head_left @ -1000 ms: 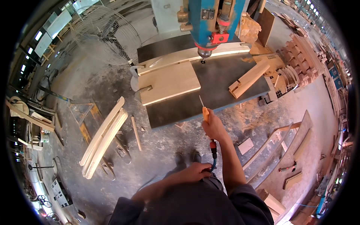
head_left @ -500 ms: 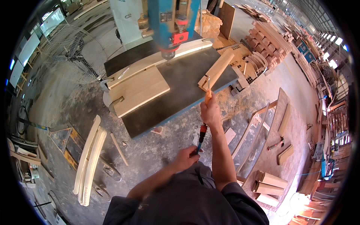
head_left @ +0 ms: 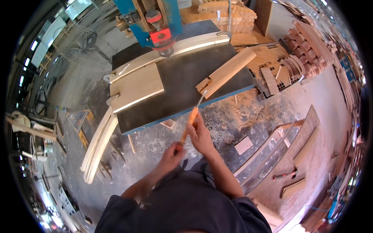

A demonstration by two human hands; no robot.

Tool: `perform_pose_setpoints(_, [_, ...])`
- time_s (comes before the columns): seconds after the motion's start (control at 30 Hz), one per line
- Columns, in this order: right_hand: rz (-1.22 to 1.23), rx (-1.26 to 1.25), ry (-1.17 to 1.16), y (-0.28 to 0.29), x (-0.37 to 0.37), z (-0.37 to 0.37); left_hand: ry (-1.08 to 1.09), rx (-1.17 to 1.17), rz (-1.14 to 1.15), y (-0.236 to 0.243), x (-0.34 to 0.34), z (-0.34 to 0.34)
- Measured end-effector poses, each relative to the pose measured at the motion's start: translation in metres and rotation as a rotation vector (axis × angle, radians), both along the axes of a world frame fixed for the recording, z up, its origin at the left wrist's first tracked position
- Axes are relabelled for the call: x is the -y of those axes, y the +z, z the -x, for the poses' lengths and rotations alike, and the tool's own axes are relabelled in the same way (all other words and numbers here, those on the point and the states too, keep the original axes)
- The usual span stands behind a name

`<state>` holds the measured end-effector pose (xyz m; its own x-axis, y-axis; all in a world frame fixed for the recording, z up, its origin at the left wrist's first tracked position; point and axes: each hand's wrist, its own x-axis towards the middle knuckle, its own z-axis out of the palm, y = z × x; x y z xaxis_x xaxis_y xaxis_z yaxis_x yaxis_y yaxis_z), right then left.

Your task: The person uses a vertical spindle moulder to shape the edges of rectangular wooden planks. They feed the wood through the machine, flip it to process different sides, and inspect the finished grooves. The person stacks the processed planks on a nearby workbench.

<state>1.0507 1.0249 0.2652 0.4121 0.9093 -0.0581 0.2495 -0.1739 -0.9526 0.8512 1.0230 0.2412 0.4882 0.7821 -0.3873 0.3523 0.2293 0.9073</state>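
Note:
In my right hand (head_left: 200, 134) is a slim chisel-like tool (head_left: 193, 113) with an orange handle, its metal tip at the near end of a wooden piece (head_left: 229, 72). That end has a notched, cut-out recess. Lower down, my left hand (head_left: 170, 158) closes around a red-and-black handle (head_left: 178, 147) just below the orange one; motion blur hides its kind. The wooden piece lies slanted on the dark worktable (head_left: 182, 83) of a blue drilling machine (head_left: 149, 23). A flat pale board (head_left: 140, 87) rests on the table's left side.
A pale curved fence (head_left: 200, 44) is clamped along the back of the table. Curved wooden strips (head_left: 97, 149) stand at the left. At right, a low board (head_left: 307, 163) carries a hammer (head_left: 285, 174) and wood pieces. Stacked timber (head_left: 307, 44) stands farther back.
My view has shifted, and both hands have drawn closer together. My left hand has moved up to the red-and-black handle. The tool's tip has slid toward the near end of the wooden piece.

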Motion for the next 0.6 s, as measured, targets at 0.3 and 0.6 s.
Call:
perform_pose_setpoints(0.3, [-0.088, 0.97, 0.229, -0.027, -0.093, -0.276, 0.148, -0.3, -0.232, 0.076, -0.056, -0.035])
perform_pose_setpoints(0.6, [0.086, 1.17, 0.72, -0.023, -0.216, -0.346, 0.031, -0.33, -0.2, 0.041, -0.092, -0.072])
